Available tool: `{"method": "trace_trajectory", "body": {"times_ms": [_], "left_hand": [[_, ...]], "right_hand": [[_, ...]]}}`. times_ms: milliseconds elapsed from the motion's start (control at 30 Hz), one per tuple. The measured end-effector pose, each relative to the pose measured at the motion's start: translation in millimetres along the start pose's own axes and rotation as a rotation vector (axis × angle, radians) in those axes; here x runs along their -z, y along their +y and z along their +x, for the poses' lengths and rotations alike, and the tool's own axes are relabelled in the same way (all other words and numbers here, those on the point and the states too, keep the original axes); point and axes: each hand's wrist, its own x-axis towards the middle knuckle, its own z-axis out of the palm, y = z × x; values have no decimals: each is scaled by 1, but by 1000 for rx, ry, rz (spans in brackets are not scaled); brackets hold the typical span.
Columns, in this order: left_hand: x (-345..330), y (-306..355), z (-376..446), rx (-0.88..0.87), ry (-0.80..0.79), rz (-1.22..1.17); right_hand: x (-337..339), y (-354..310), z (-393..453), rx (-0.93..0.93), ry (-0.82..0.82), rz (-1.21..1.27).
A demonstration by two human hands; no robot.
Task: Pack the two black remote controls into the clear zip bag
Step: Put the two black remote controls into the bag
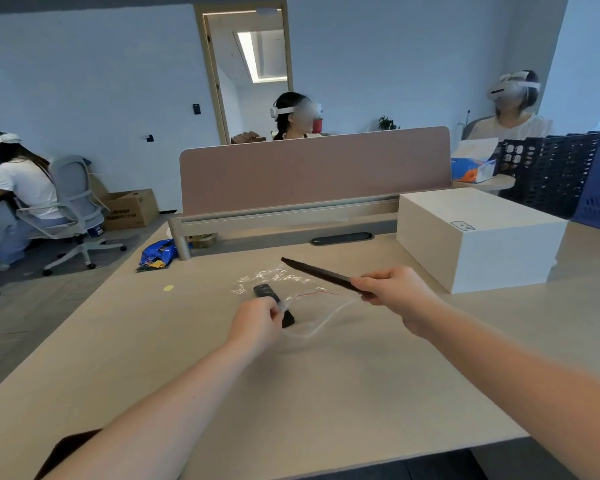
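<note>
A clear zip bag (284, 282) lies crumpled on the beige table (326, 375), its open rim looping toward me. My left hand (257, 323) pinches the near edge of the bag's mouth. One short black remote (265, 291) lies partly under the plastic right beside that hand; whether it is inside the bag is unclear. My right hand (392, 292) grips the near end of a long thin black remote (317, 273), held just above the table and angled toward the back left, over the bag's right side.
A white box (478, 237) stands on the table at the right. A pink desk divider (312, 168) runs along the far edge. A blue snack packet (158, 254) lies at the back left, and dark crates (551, 168) stack at the far right. People sit beyond.
</note>
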Motion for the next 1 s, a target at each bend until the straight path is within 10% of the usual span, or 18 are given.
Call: {"method": "trace_trajectory", "body": {"times_ms": [500, 1000], "left_hand": [[2, 10, -7, 6, -12, -19], [-4, -12, -2, -86, 12, -13]], "right_hand": [[-14, 8, -50, 208, 24, -646], [-121, 40, 44, 263, 90, -710]]}}
